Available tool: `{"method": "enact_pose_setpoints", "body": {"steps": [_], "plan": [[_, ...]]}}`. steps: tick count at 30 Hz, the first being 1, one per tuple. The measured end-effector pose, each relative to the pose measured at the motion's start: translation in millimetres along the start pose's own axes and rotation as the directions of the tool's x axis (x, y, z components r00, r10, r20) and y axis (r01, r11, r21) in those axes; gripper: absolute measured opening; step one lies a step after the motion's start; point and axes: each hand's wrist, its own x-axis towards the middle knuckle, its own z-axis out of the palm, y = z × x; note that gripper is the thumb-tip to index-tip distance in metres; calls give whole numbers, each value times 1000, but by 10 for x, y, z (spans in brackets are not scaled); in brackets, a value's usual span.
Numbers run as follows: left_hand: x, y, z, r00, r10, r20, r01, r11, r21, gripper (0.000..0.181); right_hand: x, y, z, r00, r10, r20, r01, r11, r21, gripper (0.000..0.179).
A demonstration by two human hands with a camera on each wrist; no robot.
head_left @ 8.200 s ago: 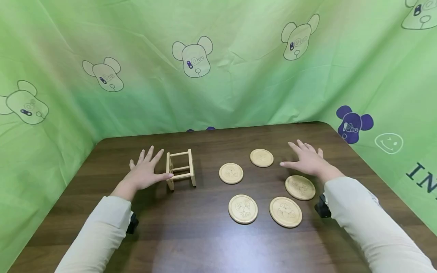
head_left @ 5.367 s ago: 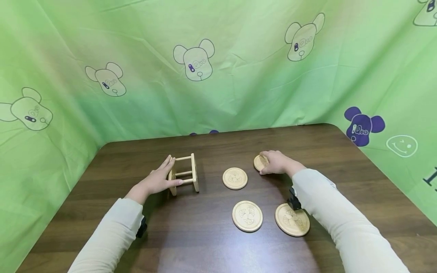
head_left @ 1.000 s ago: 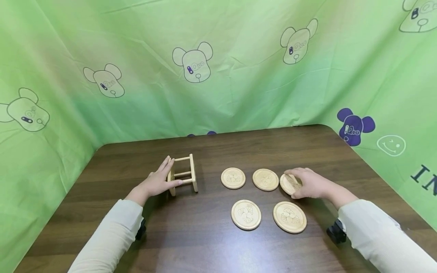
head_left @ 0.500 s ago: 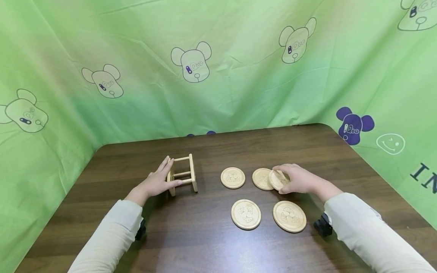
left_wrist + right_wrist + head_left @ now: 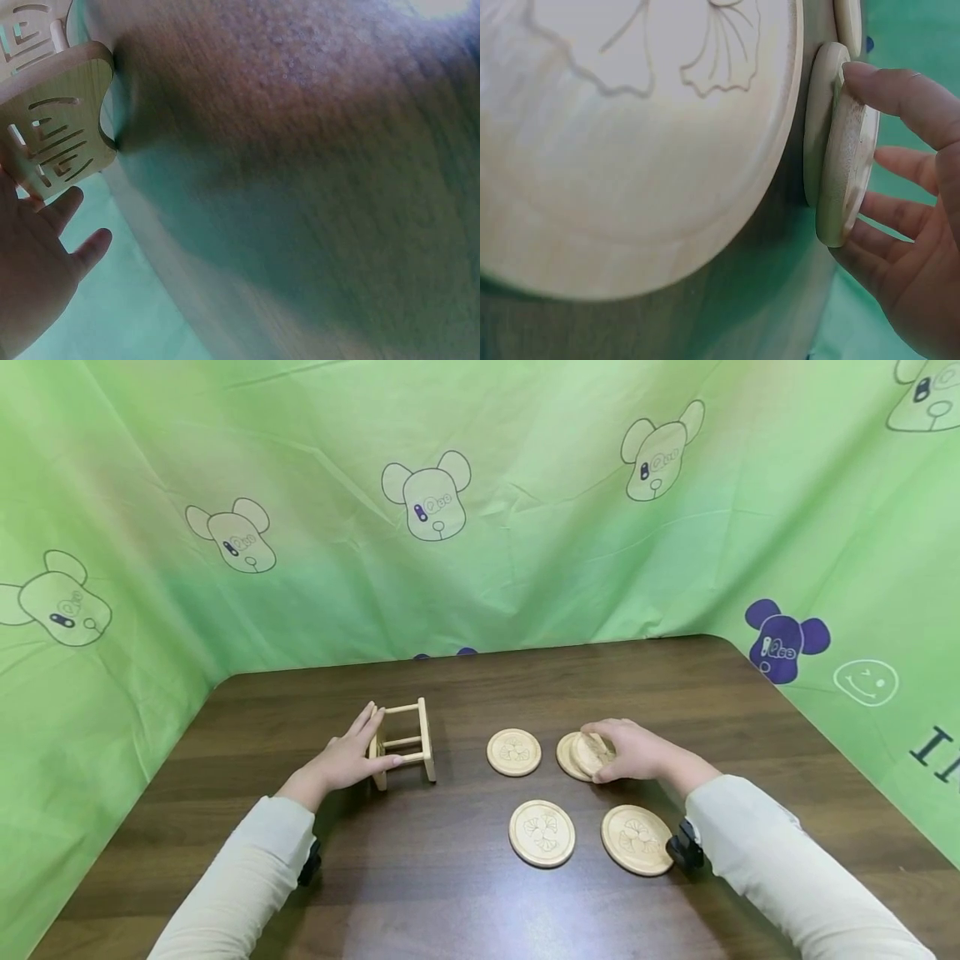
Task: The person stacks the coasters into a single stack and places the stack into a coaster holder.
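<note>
Round wooden coasters with engraved leaf patterns lie on the table. My right hand pinches one coaster by its edge, thumb on one side and fingers on the other. That held coaster partly overlaps another coaster on the table, as the head view shows. Farther left, my left hand grips the left side of a small wooden coaster rack, thumb along its front bar and fingers at its far end. The left wrist view shows the rack's slotted side panel; part of the hand is cut off there.
Between the rack and the held coaster lies a single coaster. Two more, a left coaster and a right coaster, lie nearer the front. A green printed cloth hangs around the brown wooden table.
Both hands began apart from things; the left then took the rack. The far coaster came nearer the front. My right hand then gripped the right-hand coaster and brought it left over that one.
</note>
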Motion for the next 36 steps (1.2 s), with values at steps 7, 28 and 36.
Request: {"method": "enact_pose_setpoints", "body": {"steps": [7, 28, 36], "plan": [[-4, -1, -2, 1000, 7, -7, -7, 1000, 2, 91, 75, -34, 7, 1000, -2, 11, 2, 1000, -12, 67], [-5, -2, 11, 1000, -15, 8, 15, 1000, -13, 91, 179, -104, 12, 997, 15, 73, -13, 999, -33, 68], [6, -20, -1, 1000, -11, 8, 11, 1000, -13, 92, 193, -122, 2, 995, 36, 92, -35, 999, -12, 68]]}}
